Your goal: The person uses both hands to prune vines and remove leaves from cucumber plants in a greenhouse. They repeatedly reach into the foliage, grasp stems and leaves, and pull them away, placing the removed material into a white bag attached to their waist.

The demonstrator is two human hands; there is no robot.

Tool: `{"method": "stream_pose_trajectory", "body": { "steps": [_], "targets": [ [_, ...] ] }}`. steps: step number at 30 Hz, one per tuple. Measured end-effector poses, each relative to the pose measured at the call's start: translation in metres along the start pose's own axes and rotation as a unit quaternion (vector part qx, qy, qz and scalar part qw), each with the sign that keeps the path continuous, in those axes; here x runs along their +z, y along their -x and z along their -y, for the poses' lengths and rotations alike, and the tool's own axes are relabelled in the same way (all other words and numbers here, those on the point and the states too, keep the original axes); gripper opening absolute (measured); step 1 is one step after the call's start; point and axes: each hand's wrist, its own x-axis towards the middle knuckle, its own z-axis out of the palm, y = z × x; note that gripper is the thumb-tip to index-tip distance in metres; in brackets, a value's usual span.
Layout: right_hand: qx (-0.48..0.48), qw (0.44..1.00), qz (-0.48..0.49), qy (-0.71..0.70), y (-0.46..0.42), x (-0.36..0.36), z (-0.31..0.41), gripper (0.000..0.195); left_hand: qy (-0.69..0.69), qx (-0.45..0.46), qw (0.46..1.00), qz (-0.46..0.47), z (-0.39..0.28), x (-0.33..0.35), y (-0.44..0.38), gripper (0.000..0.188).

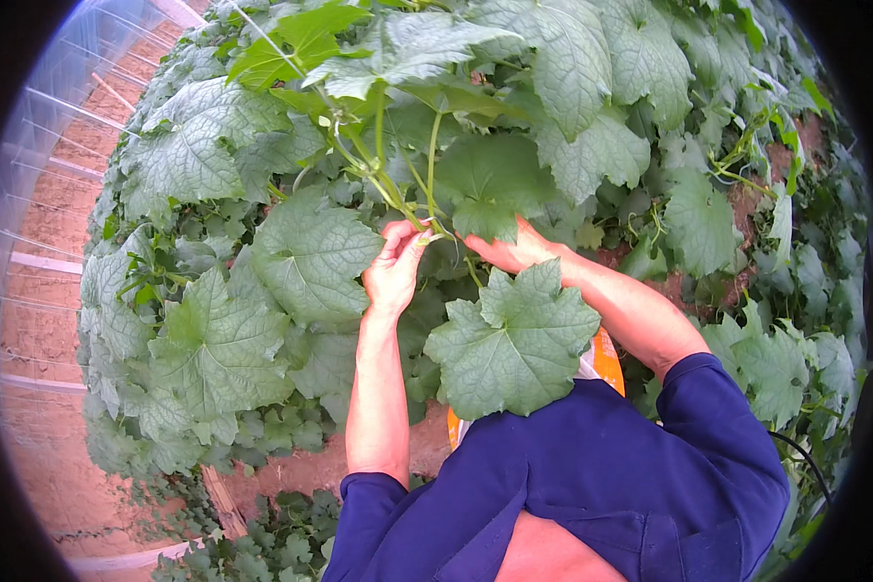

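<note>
My left hand (396, 265) pinches the green stem (407, 207) of a broad-leaved climbing vine, probably a gourd, between thumb and fingers. A thin pale strand lies against the stem at the fingertips; I cannot tell whether it is a tendril or a tie. Just right of it, my right hand (513, 247) reaches in with its fingertips close to the same stem. A lobed leaf (487, 182) covers part of that hand, so its grip is hidden. Below both hands a large leaf (513, 338) spreads in front of my body.
A light string (265, 35) runs down to the vine from the upper left. Dense foliage (218, 349) surrounds my arms. At far left, a clear film wall with ribs (44, 262) borders bare soil. An orange and white bag (607, 364) shows at my waist. A black cable (807, 458) curves at right.
</note>
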Motion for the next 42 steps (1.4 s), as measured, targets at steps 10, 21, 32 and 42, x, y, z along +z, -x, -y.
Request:
{"method": "stream_pose_trajectory", "body": {
  "steps": [10,21,32,42],
  "targets": [
    [0.182,0.974,0.137,0.002,-0.002,-0.017,0.023,0.025,-0.171,0.018,0.982,-0.075,0.015,-0.015,-0.018,0.021],
    [0.158,0.96,-0.215,-0.085,-0.112,-0.089,0.041,0.04,0.027,-0.011,0.982,-0.185,0.023,-0.072,-0.043,0.028],
    [0.225,0.919,-0.263,-0.186,-0.173,-0.094,0.02,0.05,0.129,-0.058,0.981,-0.135,0.036,-0.064,-0.043,0.027],
    [0.203,0.933,-0.195,-0.225,-0.17,-0.127,-0.022,0.027,0.185,-0.141,0.968,-0.099,0.035,-0.029,-0.019,0.027]
  ]
}}
